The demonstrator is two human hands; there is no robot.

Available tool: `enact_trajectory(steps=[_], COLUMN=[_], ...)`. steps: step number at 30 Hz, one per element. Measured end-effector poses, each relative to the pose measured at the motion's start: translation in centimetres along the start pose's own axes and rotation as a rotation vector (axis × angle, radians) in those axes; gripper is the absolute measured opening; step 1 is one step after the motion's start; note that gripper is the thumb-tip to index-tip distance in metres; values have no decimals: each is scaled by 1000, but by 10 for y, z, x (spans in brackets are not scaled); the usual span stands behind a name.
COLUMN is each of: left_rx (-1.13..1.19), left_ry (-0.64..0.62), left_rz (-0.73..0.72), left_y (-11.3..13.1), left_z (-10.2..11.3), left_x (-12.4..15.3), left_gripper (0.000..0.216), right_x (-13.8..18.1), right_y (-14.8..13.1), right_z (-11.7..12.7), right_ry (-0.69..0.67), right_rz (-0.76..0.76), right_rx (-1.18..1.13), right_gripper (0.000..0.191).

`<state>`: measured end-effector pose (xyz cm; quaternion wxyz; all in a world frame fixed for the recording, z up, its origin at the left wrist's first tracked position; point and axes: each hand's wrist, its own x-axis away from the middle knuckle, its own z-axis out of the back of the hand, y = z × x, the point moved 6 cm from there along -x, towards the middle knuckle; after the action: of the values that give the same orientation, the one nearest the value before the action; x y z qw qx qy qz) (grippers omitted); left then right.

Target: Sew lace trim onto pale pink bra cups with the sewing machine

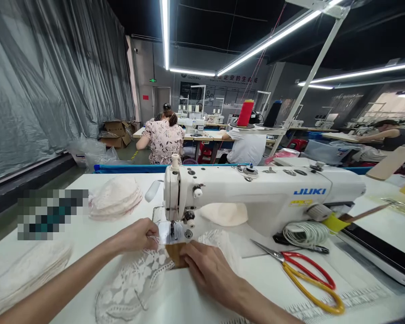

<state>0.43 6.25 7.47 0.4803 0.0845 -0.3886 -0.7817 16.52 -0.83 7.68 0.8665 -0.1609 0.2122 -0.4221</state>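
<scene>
A white lace piece (145,272) lies in front of the sewing machine (243,189), its upper end close to the presser foot (172,228). At that upper end my left hand (138,236) pinches the lace between bent fingers, left of the needle. My right hand (212,270) is right of the needle, fingers bent and close together, tips down at a brown plate (176,255). What sits under those fingertips is hidden. More white lace fabric (222,245) shows just behind the right hand. A cream fabric piece (224,213) rests beneath the machine arm.
Scissors (300,270) with red and yellow handles lie at right, near a coiled white cord (307,234). Stacked fabric pieces (114,198) and another pile (30,270) occupy the left. A ruler (344,301) lies along the front right. Co-workers (165,137) sit beyond the table.
</scene>
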Motion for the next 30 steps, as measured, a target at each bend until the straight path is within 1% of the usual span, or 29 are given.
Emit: enact_trajectory(steps=[2, 4, 6, 8, 10, 12, 13, 15, 17, 18, 19, 20, 21, 23, 25, 28, 30], left_rx=[-25, -48, -72, -96, -130, -180, -206, -253, -311, -404, -454, -485, -519, -560, -613, -684, -718], left_ry=[-17, -41, -63, -68, -12, 113, 185, 314, 403, 469, 492, 523, 553, 590, 592, 570, 588], left_rz=[-6, -6, -3, 6, 24, 41, 48, 54, -3, -164, -317, -404, -457, -467, -462, -465, -461], left_y=[-6, -7, -7, -6, -6, -6, -5, -3, 2, 12, 20, 24, 26, 26, 27, 25, 20], left_z=[-2, -3, -1, 4, 11, 17, 18, 12, -5, -16, -28, -37, -44, -50, -49, -48, -50], left_x=[-13, -19, -25, -31, -37, -37, -35, -24, -11, -3, 5, 12, 17, 21, 21, 19, 19], left_gripper=[15, 17, 22, 21, 13, 4, 3, 16, 22, 24, 26, 27, 27, 25, 23, 25, 26], right_x=[-3, -4, -6, -8, -9, -10, -10, -11, -10, -10, -10, -9, -9, -9, -8, -6, -5], right_y=[-2, -6, -8, -6, -2, 1, 2, 2, 3, 3, 4, 5, 7, 11, 14, 11, 9], right_z=[2, -3, -11, -19, -24, -25, -25, -24, -21, -19, -16, -13, -9, 1, 7, 7, 3], right_ry=[15, 31, 73, 139, 204, 246, 253, 257, 236, 213, 178, 136, 95, 41, 21, 21, 30], right_rz=[182, 350, 453, 495, 501, 490, 485, 481, 476, 472, 462, 441, 411, 326, 281, 321, 350], right_rx=[95, 166, 242, 305, 329, 319, 309, 292, 276, 257, 229, 197, 165, 136, 150, 209, 247], right_gripper=[23, 21, 17, 17, 17, 18, 18, 17, 17, 17, 17, 18, 18, 22, 24, 17, 16])
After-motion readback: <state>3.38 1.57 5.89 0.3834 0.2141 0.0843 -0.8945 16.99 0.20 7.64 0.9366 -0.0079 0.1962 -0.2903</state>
